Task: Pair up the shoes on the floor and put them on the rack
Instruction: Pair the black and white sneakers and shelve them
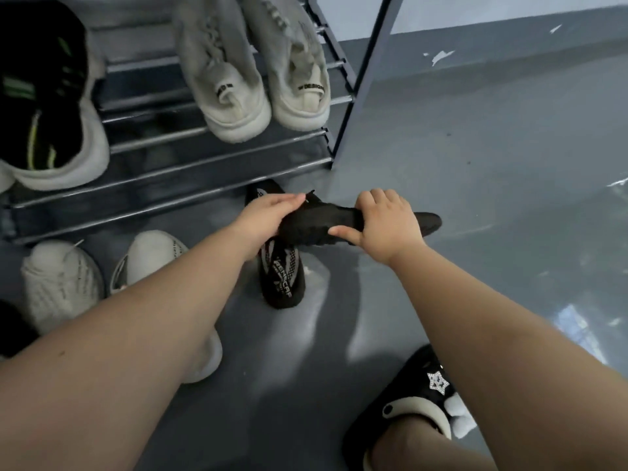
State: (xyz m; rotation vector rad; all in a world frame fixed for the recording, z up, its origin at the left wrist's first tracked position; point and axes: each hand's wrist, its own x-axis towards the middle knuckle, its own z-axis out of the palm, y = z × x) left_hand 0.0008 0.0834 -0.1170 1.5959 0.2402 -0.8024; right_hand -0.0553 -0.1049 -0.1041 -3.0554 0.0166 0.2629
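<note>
Pairing is the step in hand: my right hand [384,222] and my left hand [268,217] both clamp the black knit sneaker [326,220], held sideways just above its mate, the black-and-white patterned sneaker [282,277], on the floor beneath my left wrist. Next I judge I must set them together and lift both to the grey metal-bar rack [170,185] just beyond my fingers.

The black shoe [326,219] held crosswise hides the middle of the black shoe on the floor [280,277]. At nine o'clock, the black-and-green sneakers [44,107] are blurred and cut by the frame edge. The left forearm covers part of a white sneaker [149,256].
</note>
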